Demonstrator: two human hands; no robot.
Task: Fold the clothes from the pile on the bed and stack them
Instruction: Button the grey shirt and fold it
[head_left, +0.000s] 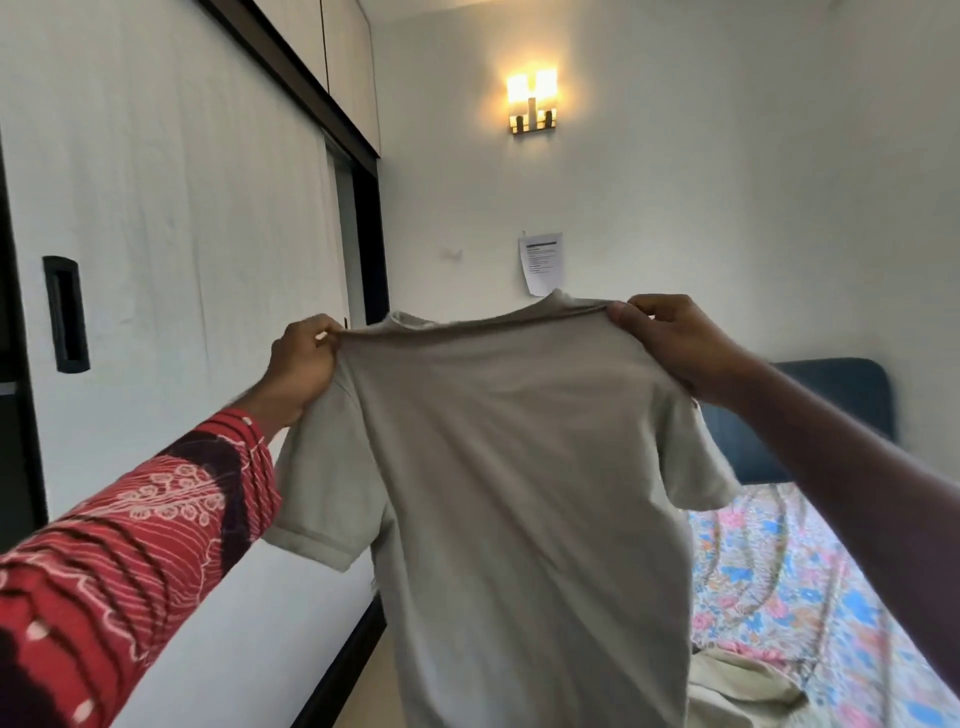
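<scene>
Head view: beige T-shirt (519, 493) held up in the air in front of the wardrobe (171, 218), hanging full length, beside the bed (810, 587). Left hand (301, 364) pinching one shoulder seam; right hand (670, 343) gripping the other. Step judged: spreading out before folding. Next: lay flat on the bedsheet, sleeves inward. Another pale garment (737, 691) lying at lower right.

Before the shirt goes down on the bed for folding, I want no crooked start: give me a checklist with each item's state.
1. Left hand grips one shoulder of the shirt: ok.
2. Right hand grips the other shoulder: ok.
3. Shirt hangs spread, both sleeves free: ok.
4. Shoulders level: not ok, the right side is higher.
5. Space on the bed: cannot tell, another garment lies below.
6. Hem straight: cannot tell, out of view.
</scene>
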